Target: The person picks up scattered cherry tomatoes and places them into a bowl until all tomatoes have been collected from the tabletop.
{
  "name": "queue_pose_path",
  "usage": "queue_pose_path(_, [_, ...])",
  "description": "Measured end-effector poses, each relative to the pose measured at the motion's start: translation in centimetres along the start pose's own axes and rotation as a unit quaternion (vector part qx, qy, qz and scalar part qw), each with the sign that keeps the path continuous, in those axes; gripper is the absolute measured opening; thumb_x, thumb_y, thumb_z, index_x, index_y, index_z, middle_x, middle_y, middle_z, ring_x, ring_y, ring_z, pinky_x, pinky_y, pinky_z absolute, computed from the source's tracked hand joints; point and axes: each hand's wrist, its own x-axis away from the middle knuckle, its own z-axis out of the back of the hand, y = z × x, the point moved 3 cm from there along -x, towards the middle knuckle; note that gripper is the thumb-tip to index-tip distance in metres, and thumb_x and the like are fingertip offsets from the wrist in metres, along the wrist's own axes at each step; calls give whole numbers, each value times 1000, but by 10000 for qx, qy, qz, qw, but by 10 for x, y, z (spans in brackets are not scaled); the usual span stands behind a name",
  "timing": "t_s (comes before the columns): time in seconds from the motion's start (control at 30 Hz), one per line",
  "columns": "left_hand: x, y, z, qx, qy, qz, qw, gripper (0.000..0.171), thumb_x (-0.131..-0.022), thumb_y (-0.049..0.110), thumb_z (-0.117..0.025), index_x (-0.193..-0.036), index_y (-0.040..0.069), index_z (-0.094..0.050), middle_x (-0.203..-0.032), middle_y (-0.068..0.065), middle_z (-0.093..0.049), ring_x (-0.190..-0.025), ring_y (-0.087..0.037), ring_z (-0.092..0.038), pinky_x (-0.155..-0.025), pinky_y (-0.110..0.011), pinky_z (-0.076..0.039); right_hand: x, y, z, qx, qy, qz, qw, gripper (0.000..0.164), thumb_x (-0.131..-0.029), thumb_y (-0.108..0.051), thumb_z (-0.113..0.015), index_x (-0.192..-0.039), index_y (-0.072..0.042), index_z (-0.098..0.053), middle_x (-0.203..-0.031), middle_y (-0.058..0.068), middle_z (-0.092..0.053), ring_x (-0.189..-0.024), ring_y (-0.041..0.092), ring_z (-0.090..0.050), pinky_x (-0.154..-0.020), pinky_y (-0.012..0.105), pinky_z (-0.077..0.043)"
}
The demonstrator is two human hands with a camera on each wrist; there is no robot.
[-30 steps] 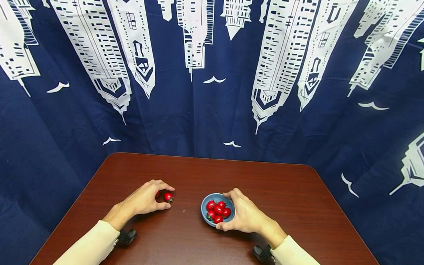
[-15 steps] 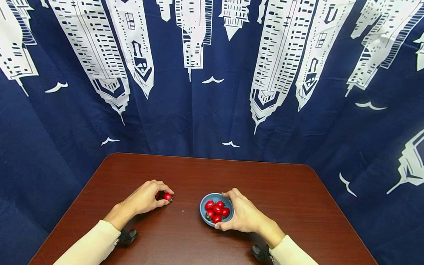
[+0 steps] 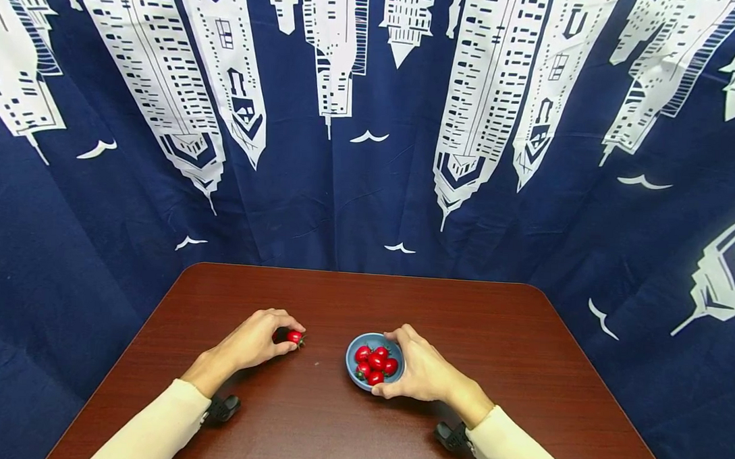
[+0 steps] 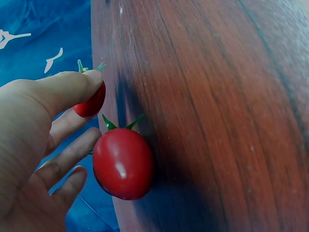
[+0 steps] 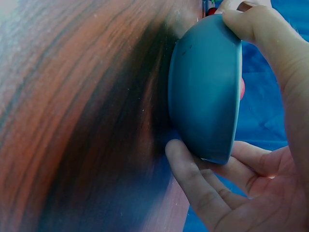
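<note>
Between thumb and finger, my left hand (image 3: pixel 251 343) pinches a cherry tomato (image 3: pixel 295 337) with a green calyx; the left wrist view shows the thumb laid over this tomato (image 4: pixel 91 104). Under the palm, a second cherry tomato (image 4: pixel 123 164) rests on the table, mostly hidden from the head view. My right hand (image 3: pixel 420 366) grips a small blue bowl (image 5: pixel 205 92) by its side, thumb on the near rim and fingers at the far rim. Several red cherry tomatoes (image 3: pixel 376 361) lie inside the bowl, which stands upright on the table.
The reddish-brown wooden table (image 3: pixel 360 432) has rounded far corners. Behind it hangs a dark blue cloth (image 3: pixel 301 207) printed with white upside-down buildings. Each wrist wears a black camera mount, such as the left mount (image 3: pixel 223 409).
My left thumb and fingers have closed on the cherry tomato, then moved slightly right with it. The right hand and the bowl stay where they were.
</note>
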Motion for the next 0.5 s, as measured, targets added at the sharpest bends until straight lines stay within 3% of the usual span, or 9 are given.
queue_pose_path(0.3, [-5,10,1,-16,67,-135,9999,29,-99,18,-95,-128,19,-89,-114,10,-82,-104,-13,-76,-100,-39,-68,0,-1,1,15,-5,3,10000,97,-73,-59,-107,-142,-2,-69,-126,2,-69,-111,18,-76,-103,37,-66])
queue_pose_path(0.5, [-8,17,3,82,119,-284,9995,30,-99,16,-95,-128,16,-88,-115,6,-83,-104,-19,-79,-100,-42,-69,1,-1,1,-21,-29,-5,10000,98,-73,-59,-107,-143,-2,-69,-127,2,-69,-112,18,-75,-103,38,-66])
